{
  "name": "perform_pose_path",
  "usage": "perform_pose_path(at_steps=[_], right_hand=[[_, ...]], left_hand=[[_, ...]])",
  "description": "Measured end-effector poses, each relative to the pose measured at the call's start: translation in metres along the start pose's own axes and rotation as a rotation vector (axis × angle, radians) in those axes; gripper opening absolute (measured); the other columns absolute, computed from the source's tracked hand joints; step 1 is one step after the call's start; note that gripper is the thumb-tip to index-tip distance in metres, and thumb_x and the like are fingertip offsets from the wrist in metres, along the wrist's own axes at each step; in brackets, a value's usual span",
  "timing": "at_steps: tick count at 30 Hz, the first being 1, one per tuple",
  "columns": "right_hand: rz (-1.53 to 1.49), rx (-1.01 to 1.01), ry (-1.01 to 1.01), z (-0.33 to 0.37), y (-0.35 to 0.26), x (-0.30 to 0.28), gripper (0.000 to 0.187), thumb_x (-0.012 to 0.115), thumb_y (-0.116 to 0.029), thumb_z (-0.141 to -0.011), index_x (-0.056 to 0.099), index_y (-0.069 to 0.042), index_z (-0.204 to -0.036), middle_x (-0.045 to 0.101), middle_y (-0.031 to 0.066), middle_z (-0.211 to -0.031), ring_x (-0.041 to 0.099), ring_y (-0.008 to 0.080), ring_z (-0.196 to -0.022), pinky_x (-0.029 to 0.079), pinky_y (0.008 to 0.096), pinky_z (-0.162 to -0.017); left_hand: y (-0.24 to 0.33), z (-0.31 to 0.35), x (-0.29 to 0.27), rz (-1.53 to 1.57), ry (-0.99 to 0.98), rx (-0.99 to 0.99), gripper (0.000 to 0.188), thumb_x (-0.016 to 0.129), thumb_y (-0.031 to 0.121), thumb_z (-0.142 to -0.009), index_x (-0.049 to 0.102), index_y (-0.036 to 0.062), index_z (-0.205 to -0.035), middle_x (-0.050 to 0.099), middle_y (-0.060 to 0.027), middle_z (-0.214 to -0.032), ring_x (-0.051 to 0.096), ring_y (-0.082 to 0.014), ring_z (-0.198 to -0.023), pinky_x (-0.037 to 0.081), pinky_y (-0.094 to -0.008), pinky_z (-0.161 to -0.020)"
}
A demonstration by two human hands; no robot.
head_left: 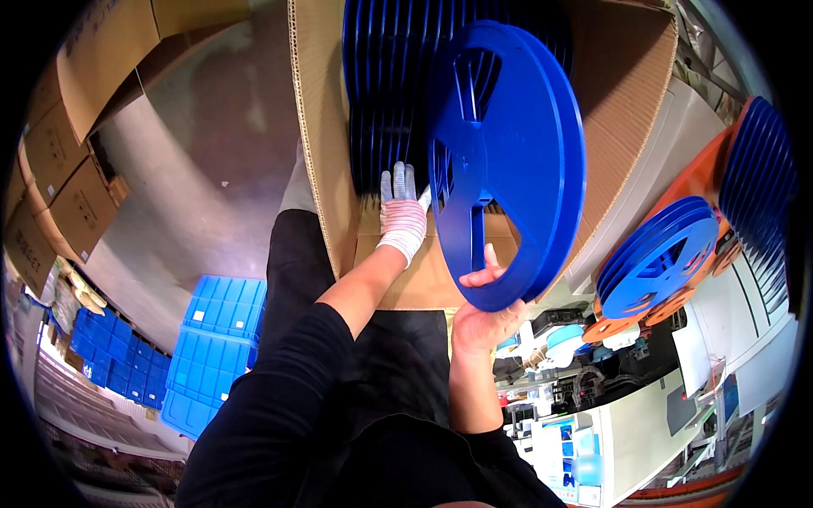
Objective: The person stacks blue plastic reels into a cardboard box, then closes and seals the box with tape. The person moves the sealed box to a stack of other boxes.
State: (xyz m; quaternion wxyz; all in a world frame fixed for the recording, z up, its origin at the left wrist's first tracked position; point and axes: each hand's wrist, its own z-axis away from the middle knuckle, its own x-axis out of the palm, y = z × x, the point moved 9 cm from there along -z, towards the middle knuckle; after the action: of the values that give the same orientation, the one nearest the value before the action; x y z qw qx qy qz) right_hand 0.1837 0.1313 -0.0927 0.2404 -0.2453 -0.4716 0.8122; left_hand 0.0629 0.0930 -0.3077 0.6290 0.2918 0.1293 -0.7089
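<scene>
A large blue plastic reel (461,140) with wide cut-out windows stands tilted over the near part of an open cardboard box (315,161). My bare right hand (487,317) grips its lower rim, thumb and fingers on either side. Inside the box, my left hand (402,212), in a white and grey striped glove, reaches forward with its fingers stretched out. It lies next to a tight row of blue reels (385,102) standing on edge. Part of the left thumb lies close to the held reel's left edge; whether they touch I cannot tell.
More blue reels (656,254) lean at the right beside orange reels (605,328). Blue lidded bins (216,339) are stacked at the left on the grey floor (212,118). Brown cartons (83,203) stand at the far left. A light-coloured workbench (639,440) is at the lower right.
</scene>
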Motion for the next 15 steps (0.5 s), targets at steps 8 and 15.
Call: perform_pose_path(at_steps=[8, 15], right_hand=[[-0.006, 0.074, -0.117, 0.002, 0.012, 0.012, 0.075, 0.052, -0.061, -0.085, 0.045, 0.007, -0.117, 0.063, 0.0178, -0.081, 0.062, 0.0212, -0.067, 0.051, 0.0324, -0.073], [0.328, 0.095, -0.278, 0.002, 0.079, 0.035, 0.05, 0.048, -0.026, -0.093, 0.037, 0.003, -0.133, 0.045, 0.0164, -0.128, 0.041, 0.0284, -0.121, 0.026, 0.042, -0.109]], left_hand=[[-0.001, -0.001, 0.003, 0.084, -0.003, -0.039, 0.053, 0.031, 0.028, -0.094, 0.027, 0.0129, -0.144, 0.016, -0.0176, -0.152, 0.004, -0.0351, -0.142, 0.001, -0.0547, -0.114], [0.013, 0.038, 0.033, 0.076, -0.215, -0.005, 0.058, 0.033, 0.028, -0.092, 0.029, -0.0015, -0.141, 0.023, -0.018, -0.149, 0.012, -0.0313, -0.141, 0.005, -0.0485, -0.115]])
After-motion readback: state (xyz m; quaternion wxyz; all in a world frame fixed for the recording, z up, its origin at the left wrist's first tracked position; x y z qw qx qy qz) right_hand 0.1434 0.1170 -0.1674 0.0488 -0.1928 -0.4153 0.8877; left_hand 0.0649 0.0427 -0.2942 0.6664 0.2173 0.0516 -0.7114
